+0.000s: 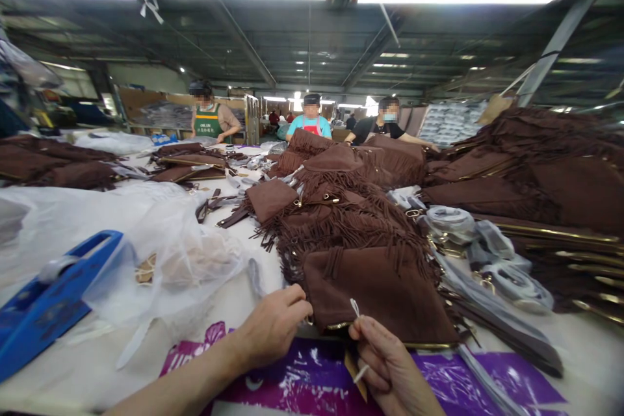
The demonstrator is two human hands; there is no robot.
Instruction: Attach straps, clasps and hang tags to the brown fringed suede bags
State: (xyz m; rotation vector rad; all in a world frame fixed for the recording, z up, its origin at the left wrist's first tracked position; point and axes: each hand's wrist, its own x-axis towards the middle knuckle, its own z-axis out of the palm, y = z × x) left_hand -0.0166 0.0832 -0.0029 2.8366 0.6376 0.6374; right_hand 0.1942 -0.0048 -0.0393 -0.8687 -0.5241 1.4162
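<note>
A brown fringed bag [375,289] lies in front of me, its gold zipper along the near edge. At its left corner, my left hand [275,325] is closed, with thumb and fingers gripping the bag's edge beside a small metal ring. Just below the zipper, my right hand [385,357] pinches a white tag string [355,307], whose loop stands up above the fingertips. A brown paper tag [355,377] hangs under that hand, partly hidden by its fingers. Purple printed plastic [292,374] lies beneath both hands.
A blue tape dispenser [63,299] and white plastic bags [195,260] are at left. More brown bags [560,188] are piled at right, near wrapped straps [517,283]. Several people work across the table, including one in a green apron [208,123].
</note>
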